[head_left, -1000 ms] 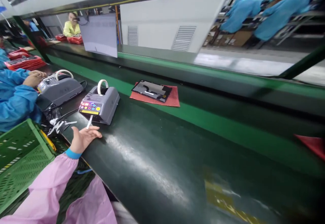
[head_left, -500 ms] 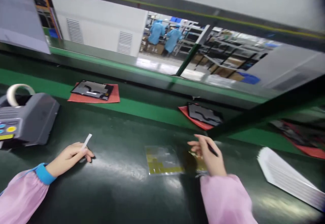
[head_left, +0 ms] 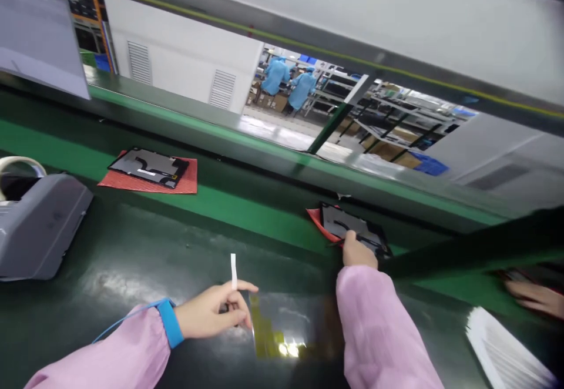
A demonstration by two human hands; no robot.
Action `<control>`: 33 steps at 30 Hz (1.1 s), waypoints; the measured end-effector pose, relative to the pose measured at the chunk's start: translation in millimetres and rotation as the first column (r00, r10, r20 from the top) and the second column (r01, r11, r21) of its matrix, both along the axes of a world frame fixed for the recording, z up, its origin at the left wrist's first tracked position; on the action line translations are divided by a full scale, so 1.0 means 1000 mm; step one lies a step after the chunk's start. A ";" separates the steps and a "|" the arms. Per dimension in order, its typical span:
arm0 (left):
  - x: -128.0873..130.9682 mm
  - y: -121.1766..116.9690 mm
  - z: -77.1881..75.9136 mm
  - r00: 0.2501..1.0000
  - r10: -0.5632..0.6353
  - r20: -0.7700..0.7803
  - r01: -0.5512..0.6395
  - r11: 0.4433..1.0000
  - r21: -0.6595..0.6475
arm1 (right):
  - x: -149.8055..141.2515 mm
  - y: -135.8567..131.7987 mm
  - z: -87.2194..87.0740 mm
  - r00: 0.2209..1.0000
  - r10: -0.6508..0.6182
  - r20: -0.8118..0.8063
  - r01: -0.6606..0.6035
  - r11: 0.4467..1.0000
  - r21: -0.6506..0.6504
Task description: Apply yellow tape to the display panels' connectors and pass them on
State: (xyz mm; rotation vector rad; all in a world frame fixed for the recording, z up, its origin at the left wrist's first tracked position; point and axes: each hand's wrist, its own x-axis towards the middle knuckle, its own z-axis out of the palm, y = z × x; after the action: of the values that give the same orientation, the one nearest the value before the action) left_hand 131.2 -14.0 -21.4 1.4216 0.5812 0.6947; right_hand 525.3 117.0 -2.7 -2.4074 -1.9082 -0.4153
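The head view shows, nearest, the left hand (head_left: 214,317), palm turned inward with a blue wristband (head_left: 171,323); its fingers are loosely open and part curled, the index pointing right. A short white tape strip (head_left: 234,270) stands up from that finger, apparently stuck there rather than pinched. Just right of the hand, a clear flat sheet with yellow patches (head_left: 267,333) lies on the dark green worktop (head_left: 145,242). To the right is a white ridged stack (head_left: 502,348); to the left, a grey tape dispenser (head_left: 44,230).

Farther off, the right hand (head_left: 359,252) reaches forward, back upward, to the near edge of a thin black-and-grey rectangular panel (head_left: 352,222); whether it grips anything cannot be told. This panel lies far and right of the left hand, much nearer the right one, its long axis slanting from far left to near right, partly over a red sheet (head_left: 318,223). A similar panel (head_left: 165,163) lies far left on red wrapping (head_left: 188,180).
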 end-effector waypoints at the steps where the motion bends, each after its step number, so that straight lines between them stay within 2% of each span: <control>1: -0.001 0.002 -0.001 1.000 0.006 0.021 -0.006 1.000 -0.028 | -0.001 0.001 0.000 1.000 -0.006 0.003 0.006 1.000 0.007; 5: -0.003 0.006 -0.006 0.994 0.030 0.103 -0.016 0.991 -0.131 | -0.013 0.011 0.010 1.000 0.003 -0.020 -0.002 1.000 0.024; 9: 0.001 0.008 -0.014 0.982 0.078 0.171 -0.048 0.983 -0.176 | -0.046 0.029 0.030 0.996 0.065 -0.067 -0.061 0.997 0.056; 13: 0.004 0.011 -0.024 0.957 0.186 0.222 -0.149 0.974 -0.173 | -0.107 0.030 0.040 0.964 0.209 -0.166 -0.193 0.975 0.110; 15: 0.003 0.014 -0.028 0.938 0.251 0.240 -0.217 0.963 -0.160 | -0.145 0.019 0.042 0.927 0.291 -0.237 -0.267 0.955 0.127; 18: 0.000 0.020 -0.028 0.896 0.358 0.263 -0.333 0.933 -0.134 | -0.203 -0.013 0.046 0.851 0.401 -0.340 -0.369 0.916 0.156; 20: -0.004 0.025 -0.024 0.855 0.432 0.289 -0.415 0.902 -0.121 | -0.238 -0.038 0.050 0.757 0.481 -0.443 -0.449 0.875 0.182; 21: -0.006 0.027 -0.022 0.830 0.466 0.307 -0.452 0.884 -0.121 | -0.251 -0.048 0.052 0.621 0.528 -0.579 -0.503 0.835 0.222; 23: -0.011 0.033 -0.016 0.777 0.526 0.346 -0.511 0.848 -0.140 | -0.268 -0.058 0.053 0.338 0.521 -0.784 -0.586 0.768 0.259; 24: -0.013 0.035 -0.013 0.751 0.552 0.362 -0.534 0.830 -0.158 | -0.269 -0.056 0.051 0.250 0.494 -0.833 -0.595 0.757 0.270; 25: -0.014 0.038 -0.011 0.727 0.575 0.376 -0.552 0.814 -0.179 | -0.266 -0.050 0.049 0.226 0.471 -0.853 -0.588 0.764 0.266; 28: -0.016 0.043 -0.011 0.676 0.620 0.399 -0.576 0.782 -0.238 | -0.232 -0.012 0.040 0.366 0.438 -0.821 -0.483 0.844 0.235; 30: -0.015 0.044 -0.013 0.670 0.620 0.409 -0.565 0.783 -0.261 | -0.199 0.015 0.035 0.454 0.404 -0.794 -0.442 0.876 0.194; 33: -0.012 0.044 -0.016 0.672 0.624 0.400 -0.557 0.781 -0.283 | -0.159 0.035 0.028 0.510 0.385 -0.769 -0.499 0.861 0.100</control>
State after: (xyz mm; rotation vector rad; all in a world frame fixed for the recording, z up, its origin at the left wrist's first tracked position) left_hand 119.4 29.8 -37.0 0.8530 0.6855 1.4566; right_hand 366.7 151.9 25.4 -1.5538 -1.9801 0.7039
